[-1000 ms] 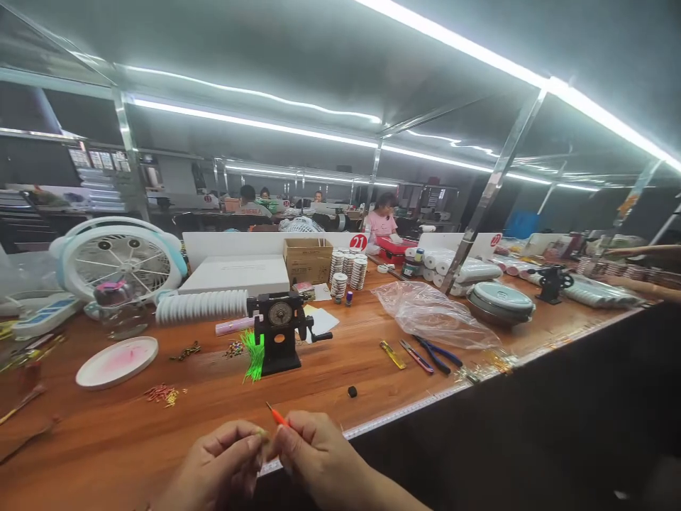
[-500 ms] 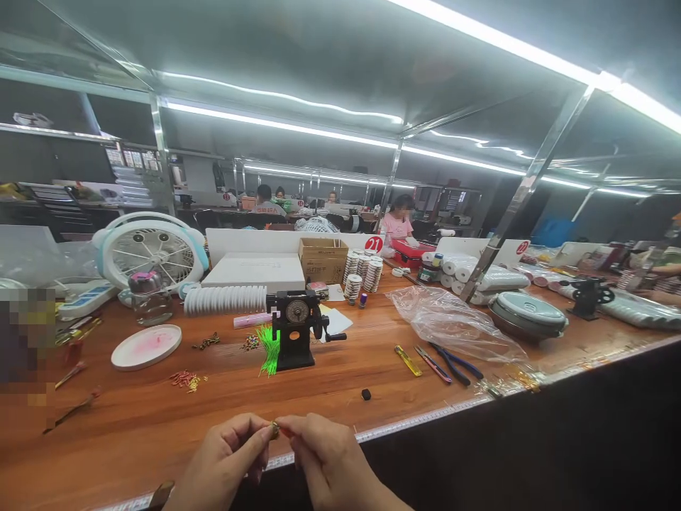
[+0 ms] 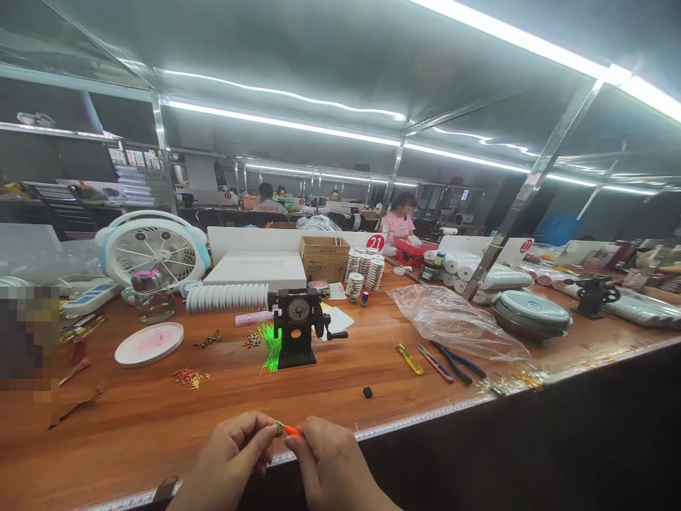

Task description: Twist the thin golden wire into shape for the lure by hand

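Observation:
At the table's front edge, my left hand [image 3: 234, 447] pinches a small green-gold piece [image 3: 279, 426] between thumb and forefinger. My right hand [image 3: 333, 458] is closed on a small bright orange tapered piece [image 3: 291, 429], whose narrow end points at the left fingertips. The two pieces meet or almost touch; which of these, I cannot tell. Beyond my hands stands a black hand-cranked winder [image 3: 296, 326] carrying a row of white spools [image 3: 228, 298]. Bright green strands [image 3: 271, 348] lie against its base. A small black block [image 3: 367, 392] rests to the right, beyond my right hand.
Red and yellow bits [image 3: 189, 377] and a white round dish [image 3: 149, 345] lie left. A yellow-handled tool [image 3: 409, 360], snips [image 3: 434, 362] and blue-handled pliers [image 3: 457, 363] lie right, near a plastic bag [image 3: 452, 323]. A fan [image 3: 154, 252] and stacked spools [image 3: 367, 270] stand behind.
The orange piece now shows between my hands, where my right fingers mostly covered it before. My right hand has shifted slightly right, away from the left fingertips.

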{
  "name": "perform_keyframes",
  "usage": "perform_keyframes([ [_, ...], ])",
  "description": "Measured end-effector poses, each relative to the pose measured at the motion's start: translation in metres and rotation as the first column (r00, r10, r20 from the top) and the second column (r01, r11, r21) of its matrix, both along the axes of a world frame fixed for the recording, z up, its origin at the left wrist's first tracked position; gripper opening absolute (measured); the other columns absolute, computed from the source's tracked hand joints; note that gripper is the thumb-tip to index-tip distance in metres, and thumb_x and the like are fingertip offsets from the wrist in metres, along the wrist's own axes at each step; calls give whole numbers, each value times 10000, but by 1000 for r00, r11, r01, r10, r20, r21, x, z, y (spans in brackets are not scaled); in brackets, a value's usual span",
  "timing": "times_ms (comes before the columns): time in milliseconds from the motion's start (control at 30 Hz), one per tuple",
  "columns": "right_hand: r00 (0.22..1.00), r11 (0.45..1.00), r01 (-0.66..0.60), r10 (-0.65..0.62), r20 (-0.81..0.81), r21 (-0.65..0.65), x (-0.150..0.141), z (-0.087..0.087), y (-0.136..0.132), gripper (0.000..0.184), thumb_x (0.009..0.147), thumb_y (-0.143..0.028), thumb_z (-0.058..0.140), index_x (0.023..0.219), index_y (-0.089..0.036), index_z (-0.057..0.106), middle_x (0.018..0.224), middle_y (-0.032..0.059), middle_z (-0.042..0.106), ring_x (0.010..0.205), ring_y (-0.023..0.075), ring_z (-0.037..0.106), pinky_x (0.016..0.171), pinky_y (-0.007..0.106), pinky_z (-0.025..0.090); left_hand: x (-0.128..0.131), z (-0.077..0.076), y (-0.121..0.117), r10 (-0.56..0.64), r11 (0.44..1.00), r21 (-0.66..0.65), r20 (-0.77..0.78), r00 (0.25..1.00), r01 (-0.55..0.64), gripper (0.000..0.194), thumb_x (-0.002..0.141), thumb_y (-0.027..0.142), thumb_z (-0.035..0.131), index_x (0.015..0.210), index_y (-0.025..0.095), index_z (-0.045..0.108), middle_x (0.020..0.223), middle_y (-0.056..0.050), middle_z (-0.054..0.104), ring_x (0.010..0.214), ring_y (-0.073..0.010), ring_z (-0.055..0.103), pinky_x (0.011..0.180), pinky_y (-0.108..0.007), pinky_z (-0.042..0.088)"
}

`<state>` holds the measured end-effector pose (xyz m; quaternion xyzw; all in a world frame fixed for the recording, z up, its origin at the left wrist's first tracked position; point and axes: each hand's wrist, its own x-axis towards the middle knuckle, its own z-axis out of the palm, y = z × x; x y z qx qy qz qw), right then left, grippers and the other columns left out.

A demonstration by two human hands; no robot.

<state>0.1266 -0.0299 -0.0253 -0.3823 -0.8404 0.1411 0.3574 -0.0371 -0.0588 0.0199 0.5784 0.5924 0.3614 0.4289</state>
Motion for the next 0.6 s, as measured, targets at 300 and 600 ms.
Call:
perform_keyframes([
  [300, 990, 976, -111, 93, -104, -187, 9, 14, 1, 342, 880, -305, 428, 565, -181, 378, 528, -26, 442, 476, 82, 360, 475, 229, 230, -6, -1, 1, -63, 995, -63, 141, 988, 73, 318, 765, 449, 567, 656, 154, 617, 553, 22, 514, 541, -139, 460, 556, -252, 370],
  [600, 954, 876, -149, 5, -299, -460, 2, 11, 1, 301, 862, -335, 452, 638, -157, 547, 495, -40, 418, 476, 88, 380, 476, 207, 280, 1, 5, -1, -30, 997, -67, 222, 975, 46, 340, 726, 489, 602, 619, 166, 588, 557, 33, 494, 552, -133, 443, 564, -249, 360],
])
